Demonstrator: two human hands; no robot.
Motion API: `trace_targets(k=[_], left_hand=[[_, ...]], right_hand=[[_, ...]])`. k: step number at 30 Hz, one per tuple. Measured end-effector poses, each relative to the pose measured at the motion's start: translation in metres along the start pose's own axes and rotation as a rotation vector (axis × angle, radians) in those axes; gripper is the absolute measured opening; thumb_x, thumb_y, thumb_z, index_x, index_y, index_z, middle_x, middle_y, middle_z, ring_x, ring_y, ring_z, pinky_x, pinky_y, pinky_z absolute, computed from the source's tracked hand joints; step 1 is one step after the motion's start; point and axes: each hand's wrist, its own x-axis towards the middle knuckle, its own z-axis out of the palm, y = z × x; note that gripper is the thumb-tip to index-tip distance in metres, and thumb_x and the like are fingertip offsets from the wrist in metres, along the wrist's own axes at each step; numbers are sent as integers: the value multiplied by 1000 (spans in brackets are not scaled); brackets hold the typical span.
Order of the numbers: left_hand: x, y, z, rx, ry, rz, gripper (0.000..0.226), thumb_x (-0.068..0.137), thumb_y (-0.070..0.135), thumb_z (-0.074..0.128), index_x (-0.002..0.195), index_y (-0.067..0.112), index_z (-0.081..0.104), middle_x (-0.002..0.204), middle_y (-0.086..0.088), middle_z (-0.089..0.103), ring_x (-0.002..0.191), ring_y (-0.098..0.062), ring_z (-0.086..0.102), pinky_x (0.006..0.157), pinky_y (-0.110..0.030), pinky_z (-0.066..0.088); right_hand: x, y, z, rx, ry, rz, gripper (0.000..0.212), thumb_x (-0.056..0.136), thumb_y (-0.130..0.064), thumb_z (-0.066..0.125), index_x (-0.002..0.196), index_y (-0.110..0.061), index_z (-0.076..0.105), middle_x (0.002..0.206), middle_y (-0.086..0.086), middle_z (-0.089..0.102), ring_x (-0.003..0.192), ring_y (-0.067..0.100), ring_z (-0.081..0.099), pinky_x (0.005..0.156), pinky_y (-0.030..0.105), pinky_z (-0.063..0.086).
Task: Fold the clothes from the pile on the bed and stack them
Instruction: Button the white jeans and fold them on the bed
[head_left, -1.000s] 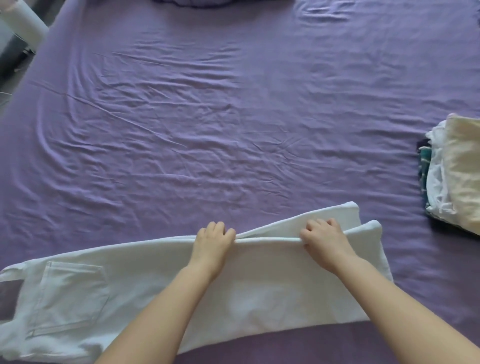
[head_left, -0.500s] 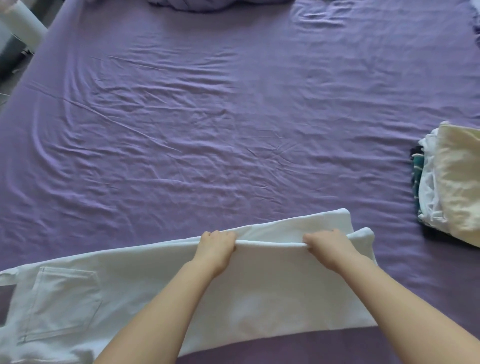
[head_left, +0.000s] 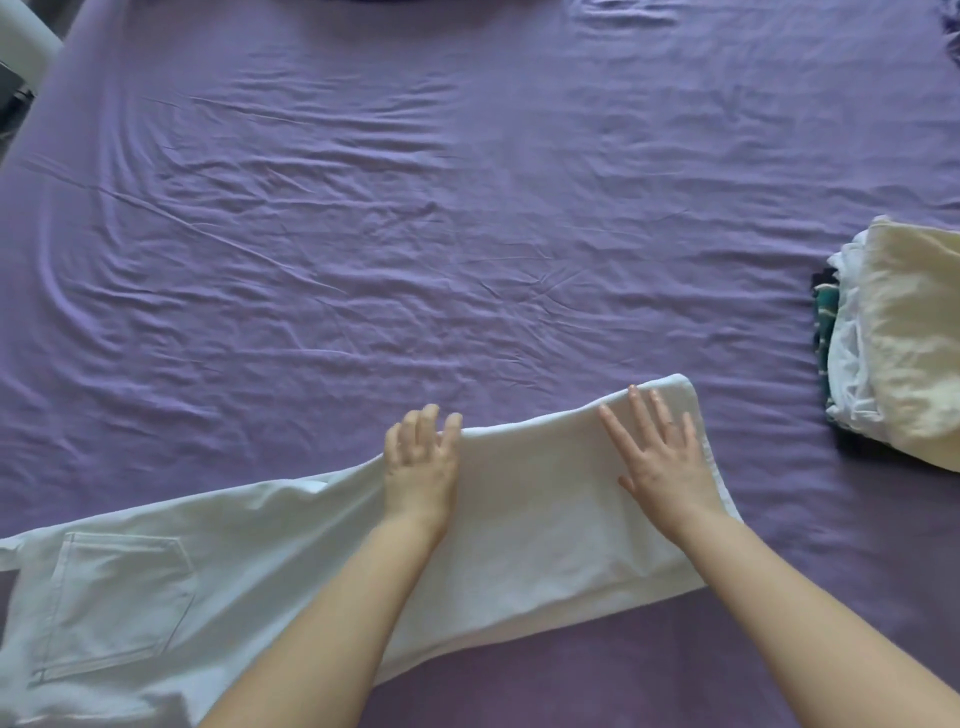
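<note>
One pair of white trousers (head_left: 291, 561) on the purple bed sheet (head_left: 415, 234), laid lengthwise across the near edge — waist end at the left, leg end at the right. One back pocket (head_left: 117, 597) visible near the left end, seams showing. Legs lying one over the other, top edge aligned.

Two hands, both on the leg section. Left hand (head_left: 421, 462) palm down at the far edge of the fabric, fingers straight and close together, tips just over the edge onto the sheet. Right hand (head_left: 660, 457) flat on the cloth near the hem end, fingers spread. No grip on the cloth with either hand — pressing only, nothing pinched or curled round.

One stack of folded clothes (head_left: 904, 343) at the right, well apart from the trousers, partly cut off by the frame. Four layers countable from the side: cream piece (head_left: 919, 322) on top, white piece (head_left: 847, 353) under it, teal striped piece (head_left: 825, 322) below, dark piece (head_left: 823, 278) at the bottom. Further layers — cannot tell.

One white object (head_left: 23, 39) at the top-left corner beside the bed, blurred, unidentifiable. Dark fabric edge (head_left: 415, 2) at the top of the frame, mostly cut off.
</note>
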Motion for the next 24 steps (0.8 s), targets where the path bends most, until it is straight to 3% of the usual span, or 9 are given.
trace_targets(k=[2,3,5,7,8,18,20,22,24], left_hand=[[-24,12,7,-18,-7,120,67,42,18,90,107,18,72,112,-12,67,101,-30,66,83,-44,54],[-37,18,13,-32,-81,147,66,47,20,89,111,20,71,118,-14,65,108,-32,63,87,-49,52],[-59,27,27,-41,-234,143,59,79,23,68,135,28,50,148,-15,37,136,-35,35,108,-60,28],[-74,30,45,-50,-364,105,58,97,21,38,149,32,16,159,-10,0,145,-34,-1,110,-62,-6],[-79,30,49,-53,-402,80,58,98,22,32,150,32,7,159,-7,-8,145,-32,-9,109,-61,-11],[-113,7,48,-115,-463,222,66,93,51,36,150,31,9,160,0,-9,146,-24,-10,115,-54,-1],[-123,-7,50,-88,-478,295,70,92,52,40,150,32,6,159,-1,-11,146,-24,-10,114,-55,-1],[-135,-18,54,-50,-485,347,71,92,43,44,149,33,5,159,-4,-11,146,-27,-9,113,-56,1],[-146,-23,58,-25,-460,347,68,93,33,43,149,30,6,159,-7,-6,146,-29,-4,112,-55,7]], right_hand=[[-10,-6,15,36,-66,-25,70,97,-28,40,146,-39,-8,157,3,-15,145,28,-11,114,49,8],[-16,-9,21,56,-102,-32,62,99,-30,33,148,-37,-3,158,2,-13,145,27,-11,114,50,8],[-31,-12,35,76,-137,-37,57,100,-36,27,148,-36,-2,158,0,-12,144,26,-14,113,51,4],[-44,-11,44,43,-161,-53,61,97,-46,27,147,-37,-7,157,1,-15,143,26,-18,113,53,0],[-50,-11,48,23,-172,-63,65,95,-51,27,147,-37,-9,157,2,-17,143,27,-20,112,54,-1],[-81,-41,43,-1,-237,-189,87,79,-72,43,145,-45,-7,150,5,-27,141,38,-19,110,60,1],[-91,-52,36,-12,-170,-193,85,72,-62,64,144,-42,24,155,19,6,141,46,9,105,65,19],[-96,-61,32,-41,-67,-217,79,48,-48,87,121,-30,63,129,26,54,117,48,51,81,63,46],[-99,-65,34,-50,47,-218,69,36,-32,92,101,-20,74,106,25,67,95,44,65,63,54,55]])
